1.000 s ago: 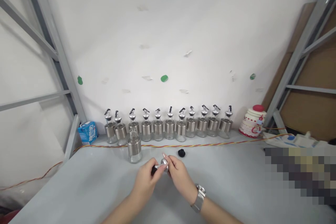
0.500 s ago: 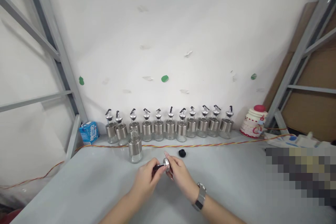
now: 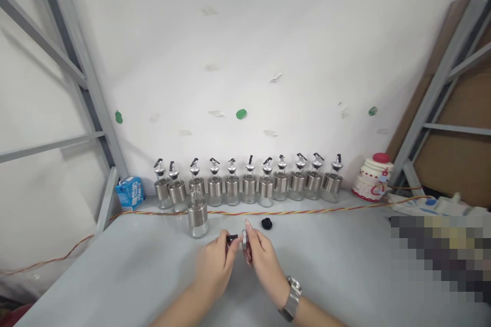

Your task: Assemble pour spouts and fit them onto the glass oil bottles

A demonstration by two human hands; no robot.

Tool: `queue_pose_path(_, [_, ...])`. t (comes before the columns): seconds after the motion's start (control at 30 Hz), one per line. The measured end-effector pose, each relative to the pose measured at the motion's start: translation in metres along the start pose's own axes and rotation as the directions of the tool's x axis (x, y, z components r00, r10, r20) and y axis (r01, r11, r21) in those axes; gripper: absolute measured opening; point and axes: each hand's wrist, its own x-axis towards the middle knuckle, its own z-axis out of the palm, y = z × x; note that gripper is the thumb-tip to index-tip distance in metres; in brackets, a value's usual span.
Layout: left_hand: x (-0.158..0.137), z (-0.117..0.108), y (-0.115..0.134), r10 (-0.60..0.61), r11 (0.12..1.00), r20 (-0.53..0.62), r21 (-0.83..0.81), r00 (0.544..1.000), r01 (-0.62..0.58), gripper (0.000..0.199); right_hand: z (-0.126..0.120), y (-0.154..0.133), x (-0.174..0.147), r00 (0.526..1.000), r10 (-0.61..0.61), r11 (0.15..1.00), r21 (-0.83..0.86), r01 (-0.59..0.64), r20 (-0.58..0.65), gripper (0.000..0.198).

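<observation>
Between my two hands is a pourer spout [image 3: 244,240] with a silver collar and a black lever. My left hand [image 3: 215,260] is closed round its black end. The fingers of my right hand [image 3: 264,260] pinch the silver collar from the other side; a metal-band watch sits on that wrist. A glass bottle with a steel sleeve [image 3: 197,213] stands upright and open-necked to the left, apart from my hands. Just beyond my right fingers lies a small black stopper piece [image 3: 267,223] on the grey table [image 3: 134,271].
Several glass bottles [image 3: 232,190] with pourer spouts stand in a row along the wall. A blue carton [image 3: 131,193] is at the left, a cream canister with a red lid [image 3: 371,179] at the right. A twisted red-yellow wire [image 3: 291,212] crosses the table before the row.
My hands have shifted slightly and the spout has turned, so its collar now shows more edge-on. The bottles and the black stopper piece have stayed put.
</observation>
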Motion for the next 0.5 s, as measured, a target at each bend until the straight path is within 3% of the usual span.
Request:
queue_pose_path(0.13, [0.003, 0.002, -0.005, 0.136, 0.955, -0.071, 0.275, 0.988, -0.111, 0.040, 0.001, 0.000, -0.002, 1.000, 0.005, 1.000, 0.004, -0.005, -0.017, 0.040])
queue_pose_path(0.23, [0.006, 0.007, -0.009, 0.306, 0.878, -0.148, 0.427, 0.940, -0.219, 0.041, -0.001, 0.001, 0.000, 1.000, -0.001, 0.999, -0.053, 0.000, -0.025, 0.040])
queue_pose_path(0.37, [0.008, 0.012, -0.012, 0.448, 0.808, -0.217, 0.513, 0.867, -0.290, 0.041, -0.004, 0.004, 0.003, 0.999, 0.002, 0.995, -0.097, -0.006, -0.038, 0.039])
queue_pose_path(0.5, [0.007, 0.013, -0.014, 0.481, 0.804, -0.205, 0.490, 0.852, -0.336, 0.039, -0.001, 0.001, 0.005, 1.000, 0.016, 0.999, -0.033, -0.015, 0.017, 0.035])
